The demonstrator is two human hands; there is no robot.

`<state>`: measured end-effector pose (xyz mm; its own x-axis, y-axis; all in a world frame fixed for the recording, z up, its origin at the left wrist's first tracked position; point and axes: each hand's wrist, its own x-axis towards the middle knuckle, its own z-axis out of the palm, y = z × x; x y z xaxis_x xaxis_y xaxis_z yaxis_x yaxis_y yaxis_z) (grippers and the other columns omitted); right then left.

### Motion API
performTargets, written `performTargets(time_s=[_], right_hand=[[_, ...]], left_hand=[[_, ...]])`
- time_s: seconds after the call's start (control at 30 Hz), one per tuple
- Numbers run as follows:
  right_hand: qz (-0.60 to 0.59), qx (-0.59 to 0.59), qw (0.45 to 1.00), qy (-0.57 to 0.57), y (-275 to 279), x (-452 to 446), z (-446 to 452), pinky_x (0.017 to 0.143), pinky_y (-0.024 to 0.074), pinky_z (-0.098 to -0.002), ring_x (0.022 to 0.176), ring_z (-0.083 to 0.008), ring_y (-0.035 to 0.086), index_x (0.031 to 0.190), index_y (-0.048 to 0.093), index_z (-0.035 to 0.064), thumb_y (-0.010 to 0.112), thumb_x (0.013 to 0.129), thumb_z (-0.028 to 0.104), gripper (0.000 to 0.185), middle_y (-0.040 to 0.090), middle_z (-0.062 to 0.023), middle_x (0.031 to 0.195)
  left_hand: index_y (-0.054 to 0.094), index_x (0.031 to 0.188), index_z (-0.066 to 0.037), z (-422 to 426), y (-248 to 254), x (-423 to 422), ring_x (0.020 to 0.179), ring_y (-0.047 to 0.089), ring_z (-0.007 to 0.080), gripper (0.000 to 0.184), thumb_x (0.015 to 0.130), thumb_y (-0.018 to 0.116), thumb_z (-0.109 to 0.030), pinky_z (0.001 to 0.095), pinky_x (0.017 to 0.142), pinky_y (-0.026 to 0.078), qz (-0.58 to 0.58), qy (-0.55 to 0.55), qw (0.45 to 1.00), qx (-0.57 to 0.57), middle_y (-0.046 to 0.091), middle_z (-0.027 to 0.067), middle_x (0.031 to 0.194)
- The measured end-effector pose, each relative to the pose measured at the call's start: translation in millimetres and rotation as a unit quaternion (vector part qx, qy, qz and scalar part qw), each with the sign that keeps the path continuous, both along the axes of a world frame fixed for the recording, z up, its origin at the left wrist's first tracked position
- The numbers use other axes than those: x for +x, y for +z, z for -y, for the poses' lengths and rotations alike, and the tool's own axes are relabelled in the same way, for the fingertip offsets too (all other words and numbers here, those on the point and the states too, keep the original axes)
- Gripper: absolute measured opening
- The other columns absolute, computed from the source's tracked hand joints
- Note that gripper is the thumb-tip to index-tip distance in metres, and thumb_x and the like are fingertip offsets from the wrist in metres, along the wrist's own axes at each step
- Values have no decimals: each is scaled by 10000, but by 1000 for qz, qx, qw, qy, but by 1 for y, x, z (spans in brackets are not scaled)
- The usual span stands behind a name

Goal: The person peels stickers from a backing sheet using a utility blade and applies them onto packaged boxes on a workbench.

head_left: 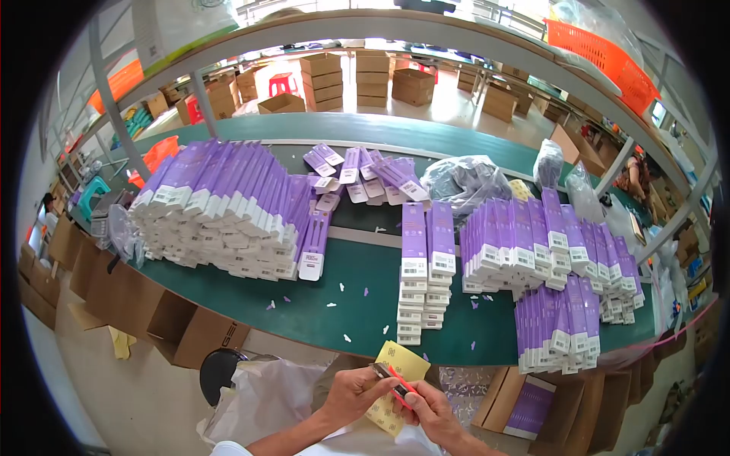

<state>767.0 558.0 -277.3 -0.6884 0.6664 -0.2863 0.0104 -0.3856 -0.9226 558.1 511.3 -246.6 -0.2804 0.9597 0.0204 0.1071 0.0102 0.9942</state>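
Observation:
My left hand (356,395) and my right hand (435,413) meet at the bottom middle, both closed on a small red and black object (401,385) whose exact kind I cannot make out. Behind and below the fingers is a yellow sheet of printed stickers (403,359); whether a hand also grips it is hidden. Just beyond, at the table's front edge, stand two stacks of purple and white boxes (413,262). More of these boxes form a large pile (220,205) on the left and another pile (517,243) on the right.
Small white and purple scraps (341,287) lie on the green table (365,296). Clear plastic bags (465,178) sit behind the boxes. An overhead shelf carries an orange basket (604,61). Open cartons (182,323) stand on the floor in front of the table.

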Motion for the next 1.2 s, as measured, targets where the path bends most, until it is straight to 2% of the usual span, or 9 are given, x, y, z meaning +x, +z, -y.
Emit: performTargets(time_s=[0.23, 0.33, 0.43, 0.53, 0.63, 0.83, 0.93, 1.03, 1.2], right_hand=[[-3, 6, 999, -40, -3, -10, 10, 615, 450, -222, 695, -47, 536, 1254, 648, 32, 559, 1204, 322, 307, 701, -6, 936], [15, 38, 999, 8, -1, -9, 1, 682, 519, -248, 770, -73, 615, 1289, 640, 15, 550, 1207, 313, 322, 730, -31, 1012], [-72, -65, 993, 64, 3, -8, -17, 833, 593, -300, 928, -126, 705, 1344, 616, -14, 525, 1215, 275, 330, 743, -79, 1143], [-78, -28, 990, 115, 19, -8, -27, 930, 585, -302, 1023, -142, 714, 1442, 583, -20, 482, 1230, 268, 371, 730, -90, 1240], [-87, -71, 988, 104, 18, -12, -31, 1010, 598, -353, 1107, -181, 732, 1402, 583, -37, 491, 1222, 229, 335, 715, -137, 1274], [38, 53, 995, 80, 6, -22, -32, 787, 600, -274, 857, -107, 723, 1208, 705, -19, 562, 1202, 263, 316, 765, -65, 1017], [30, 80, 996, 27, 10, -32, -24, 662, 582, -276, 712, -95, 691, 1067, 718, -14, 593, 1186, 265, 328, 742, -43, 863], [64, 134, 988, 35, 18, -34, -22, 608, 558, -278, 656, -91, 660, 1062, 688, -16, 574, 1186, 241, 307, 727, -45, 834], [54, 145, 987, 43, 15, -32, -13, 603, 545, -272, 677, -82, 623, 1137, 636, 0, 521, 1203, 216, 252, 710, -40, 916]], left_hand=[[735, 803, 3, 7, -4, -4, 590, 480, 53, 377, 1032, 852, -272, 328, 507, 398, -29, 5, 999, 18, 604, 16, 612], [734, 814, 9, 6, -3, -10, 611, 490, 41, 363, 1037, 847, -254, 321, 514, 403, 22, -11, 999, 28, 625, 2, 632], [784, 888, 20, 4, -7, -17, 660, 526, 29, 302, 1046, 834, -232, 297, 545, 438, 40, 0, 999, -8, 657, -15, 681], [833, 1022, 20, 8, -11, -34, 724, 571, 21, 239, 1053, 823, -218, 275, 594, 483, -21, -37, 998, -36, 717, -12, 749], [846, 1114, 9, 2, -4, -28, 761, 610, 23, 225, 1047, 826, -205, 260, 640, 515, -27, -12, 1000, 5, 754, 5, 798], [849, 1115, -29, 4, -6, -28, 757, 700, 84, 176, 1033, 828, -184, 289, 667, 558, -124, -16, 991, 58, 801, 59, 877], [850, 1103, -37, 3, 0, -30, 758, 719, 103, 164, 1036, 823, -183, 300, 665, 565, -99, -29, 994, 37, 815, 77, 903], [831, 1082, -36, 3, 4, -29, 723, 732, 171, 206, 1052, 807, -238, 333, 644, 559, -106, -21, 994, 33, 806, 96, 893], [828, 1077, -33, 5, -1, -30, 710, 704, 127, 219, 1051, 813, -249, 322, 633, 545, -91, -29, 995, 18, 789, 83, 857]])
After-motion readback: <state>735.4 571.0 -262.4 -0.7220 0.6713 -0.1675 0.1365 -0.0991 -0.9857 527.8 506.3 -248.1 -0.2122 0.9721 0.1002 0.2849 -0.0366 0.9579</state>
